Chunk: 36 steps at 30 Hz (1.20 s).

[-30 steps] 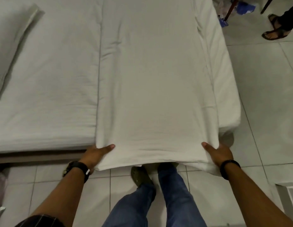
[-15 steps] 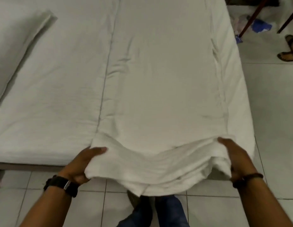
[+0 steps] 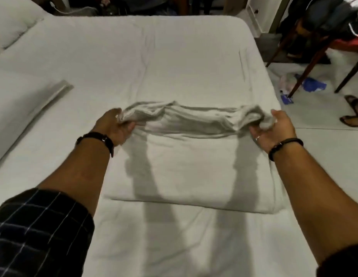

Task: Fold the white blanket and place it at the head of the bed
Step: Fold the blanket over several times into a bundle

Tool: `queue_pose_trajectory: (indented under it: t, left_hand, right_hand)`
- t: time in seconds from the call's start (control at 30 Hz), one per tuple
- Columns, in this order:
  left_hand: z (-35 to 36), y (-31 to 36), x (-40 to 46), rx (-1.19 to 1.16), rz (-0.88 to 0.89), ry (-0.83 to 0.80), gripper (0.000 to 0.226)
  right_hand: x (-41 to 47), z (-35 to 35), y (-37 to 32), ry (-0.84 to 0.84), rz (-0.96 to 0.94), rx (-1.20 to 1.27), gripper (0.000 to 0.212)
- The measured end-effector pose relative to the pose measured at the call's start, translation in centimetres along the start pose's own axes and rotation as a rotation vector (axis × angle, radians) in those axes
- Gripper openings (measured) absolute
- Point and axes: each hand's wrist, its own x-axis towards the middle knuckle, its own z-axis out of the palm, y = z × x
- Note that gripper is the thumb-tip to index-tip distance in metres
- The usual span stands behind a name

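Note:
The white blanket lies on the white bed as a long strip, with its near end doubled back over the far part. My left hand is shut on the left corner of the lifted edge. My right hand grips the right corner, palm turned up. The edge between both hands sags, bunched and wrinkled, a little above the layer below. The folded part closest to me ends in a thick rounded fold.
Two white pillows lie along the bed's left side. Right of the bed, on the tiled floor, stand wooden chair legs, blue litter and a sandalled foot of another person.
Both hands have carried the blanket's near end from the bed's foot edge up and forward over the rest, making a fold. The view has tilted up toward the far end.

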Motion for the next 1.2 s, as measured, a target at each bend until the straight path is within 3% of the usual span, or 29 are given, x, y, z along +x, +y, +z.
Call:
queue_pose_trajectory:
  t: [0.07,0.17,0.23,0.3,0.37,0.5,0.57,0.63,0.7,0.77,0.83,0.97,1.03,1.2]
  left_hand:
    - [1.6,-0.1,1.1,0.194,-0.043,0.064,0.064]
    - [1.5,-4.6,1.5,0.993,0.048,0.120,0.095]
    - [0.3,-8.6,1.1,1.374,0.098,0.108,0.103]
    - [-0.7,-11.3,0.3,1.487,0.137,0.204,0.104]
    - [-1.2,-13.5,-0.3,1.555,0.241,0.316,0.097]
    - [-1.1,-15.0,-0.9,1.629,0.430,0.252,0.093]
    - [-1.0,-14.4,-0.5,1.564,0.437,0.234,0.094]
    - [-0.5,-13.6,-0.4,1.540,0.507,0.217,0.097]
    - [0.8,-13.9,-0.8,1.591,0.716,0.113,0.099]
    - [1.7,-15.7,-1.5,1.698,0.871,-0.134,0.097]
    - [0.7,-17.1,-1.6,1.783,0.851,-0.302,0.093]
    - [-2.8,-16.4,-0.7,1.830,0.757,-0.236,0.098]
    - [-2.7,-16.4,-1.5,1.864,0.764,-0.302,0.105]
    - [-4.1,-18.8,-5.3,1.864,0.862,-0.431,0.112]
  right_hand:
    - [1.5,1.4,0.4,0.094,-0.021,-0.289,0.072]
    - [1.8,0.3,3.8,0.075,-0.210,-1.063,0.084]
    - [1.9,-1.4,7.4,-0.015,-0.266,-1.452,0.091]
    - [1.8,-2.7,10.8,-0.101,-0.325,-1.819,0.092]
    - [1.5,-4.1,13.1,-0.097,-0.365,-2.026,0.091]
    - [0.5,-8.2,12.6,0.219,-0.227,-1.946,0.095]
    - [0.2,-8.9,11.8,0.273,-0.187,-1.930,0.095]
    - [-0.4,-7.6,11.8,0.284,-0.313,-1.952,0.093]
    - [-1.3,-4.8,13.0,0.177,-0.504,-1.908,0.088]
    - [-2.5,-3.0,15.4,-0.060,-0.592,-1.915,0.085]
    - [-3.4,-3.6,17.2,-0.170,-0.552,-2.026,0.086]
    - [-2.9,-8.6,14.5,0.108,-0.314,-2.064,0.101]
    - [-3.7,-9.1,13.8,0.117,-0.250,-2.084,0.105]
    - [-8.3,-7.3,18.6,-0.337,-0.448,-2.103,0.108]
